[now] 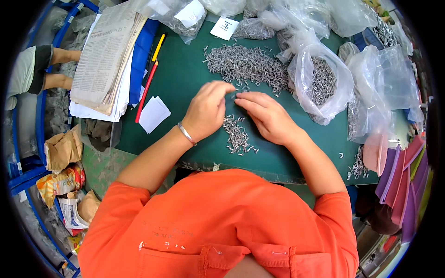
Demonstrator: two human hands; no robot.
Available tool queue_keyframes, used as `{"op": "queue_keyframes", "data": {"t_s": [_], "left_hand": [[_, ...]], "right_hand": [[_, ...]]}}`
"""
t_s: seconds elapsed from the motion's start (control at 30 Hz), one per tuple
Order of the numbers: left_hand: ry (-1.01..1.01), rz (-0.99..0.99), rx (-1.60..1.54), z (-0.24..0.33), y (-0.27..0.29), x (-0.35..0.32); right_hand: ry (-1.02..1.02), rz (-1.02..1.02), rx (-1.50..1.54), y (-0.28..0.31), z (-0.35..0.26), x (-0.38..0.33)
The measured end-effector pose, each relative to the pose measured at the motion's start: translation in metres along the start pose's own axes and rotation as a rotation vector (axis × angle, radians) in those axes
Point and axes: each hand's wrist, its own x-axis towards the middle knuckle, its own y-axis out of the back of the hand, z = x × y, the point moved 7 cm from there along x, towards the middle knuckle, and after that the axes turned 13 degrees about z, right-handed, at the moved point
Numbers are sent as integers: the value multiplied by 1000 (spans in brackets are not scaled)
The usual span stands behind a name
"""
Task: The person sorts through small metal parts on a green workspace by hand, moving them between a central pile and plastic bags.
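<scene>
My left hand (207, 110) and my right hand (265, 114) meet fingertip to fingertip over a green table mat (185, 78), at the near edge of a large heap of small silver metal parts (245, 65). The fingers of both hands pinch at small parts from that heap; the parts in them are too tiny to make out. A smaller pile of the same metal parts (236, 134) lies between my wrists. A silver bangle (186, 134) circles my left wrist.
Clear plastic bags of metal parts (320, 83) crowd the back and right. A stack of newspaper and white sheets (104, 60) lies at the left, with a red and a yellow pencil (147, 85) and paper slips (154, 114) beside it. Coloured folders (403, 176) sit at the right edge.
</scene>
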Motion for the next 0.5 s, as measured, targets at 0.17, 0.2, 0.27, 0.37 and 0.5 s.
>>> {"op": "queue_keyframes", "data": {"t_s": [0.17,0.2,0.27,0.37,0.5], "left_hand": [[9,-44,-8,-6,0,11],[68,-122,-52,-8,-3,8],[106,10,-87,-10,5,8],[61,39,-71,-5,5,9],[46,-109,-111,0,-4,1]], "right_hand": [[5,169,-137,11,7,14],[-34,151,-60,14,8,13],[-184,218,21,21,14,7],[-132,213,-76,24,18,-1],[-270,265,33,32,16,-15]]}}
